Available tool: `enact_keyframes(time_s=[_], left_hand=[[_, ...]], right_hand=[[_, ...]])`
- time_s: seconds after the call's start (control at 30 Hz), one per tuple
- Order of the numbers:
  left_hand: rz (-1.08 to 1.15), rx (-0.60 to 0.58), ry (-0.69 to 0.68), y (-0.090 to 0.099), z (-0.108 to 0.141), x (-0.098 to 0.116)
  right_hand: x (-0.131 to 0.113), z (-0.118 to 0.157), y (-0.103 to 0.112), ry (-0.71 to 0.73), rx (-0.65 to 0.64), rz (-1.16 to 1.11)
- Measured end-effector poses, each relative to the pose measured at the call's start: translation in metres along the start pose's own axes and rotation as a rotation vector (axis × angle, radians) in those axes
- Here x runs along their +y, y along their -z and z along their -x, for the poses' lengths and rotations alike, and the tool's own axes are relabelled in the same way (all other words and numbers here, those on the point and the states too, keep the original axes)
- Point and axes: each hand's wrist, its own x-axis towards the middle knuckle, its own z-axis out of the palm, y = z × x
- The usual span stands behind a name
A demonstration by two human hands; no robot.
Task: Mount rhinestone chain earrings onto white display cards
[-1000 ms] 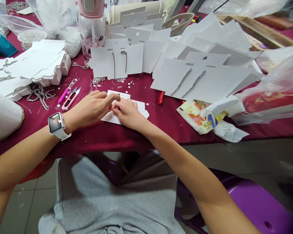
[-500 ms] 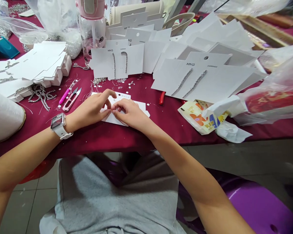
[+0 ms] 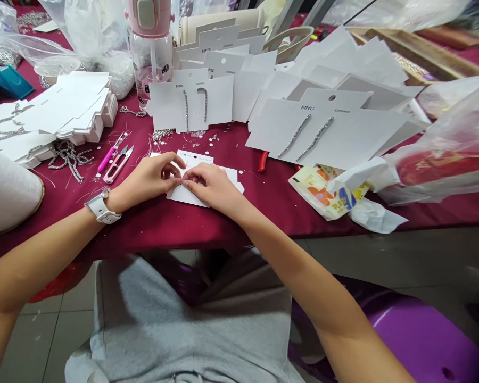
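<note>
A white earring card [image 3: 187,197] lies on the dark red tablecloth under both hands. My left hand [image 3: 156,173], with a white watch at its wrist, is closed in a pinch above the card's left part. Fingertips of my right hand [image 3: 207,183] are pinched together and meet the left ones over the card. Whatever they hold is too small or hidden to make out. Left of the hands lie pink thread snips [image 3: 117,166] and a magenta seam ripper [image 3: 108,159]. Behind them stand cards with silver chain earrings [image 3: 314,139].
A pink-lidded bottle [image 3: 150,48] stands behind the cards. Stacked white cards [image 3: 74,109] and loose silver chains [image 3: 68,158] lie left, near a large white spool [image 3: 8,191]. At right are a patterned packet [image 3: 323,191] and a plastic bag [image 3: 459,143].
My left hand has turned slightly and its raised fingers have curled lower toward the right fingertips. The right hand stays almost still. The view has shifted a little.
</note>
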Motion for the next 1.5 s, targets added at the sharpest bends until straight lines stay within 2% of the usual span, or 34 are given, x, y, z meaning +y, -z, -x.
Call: enact_keyframes(time_s=[0.3,0.7,1.13,1.33,1.5], left_hand=[[0.060,0.036,0.066,-0.004,-0.001,-0.002],[0.126,0.037,0.146,-0.003,-0.003,0.003],[0.128,0.085,0.086,-0.004,-0.002,0.007],[-0.023,0.052,-0.035,-0.001,0.000,0.010],[-0.440,-0.123,-0.199,0.005,0.000,0.012]], right_hand=[[-0.002,0.005,-0.003,0.021,0.020,0.077],[-0.007,0.007,-0.010,0.140,0.042,0.363],[-0.007,0.007,-0.007,0.173,0.154,0.120],[-0.004,0.008,-0.003,0.223,0.130,0.140],[0.000,0.010,-0.001,0.252,0.063,0.239]])
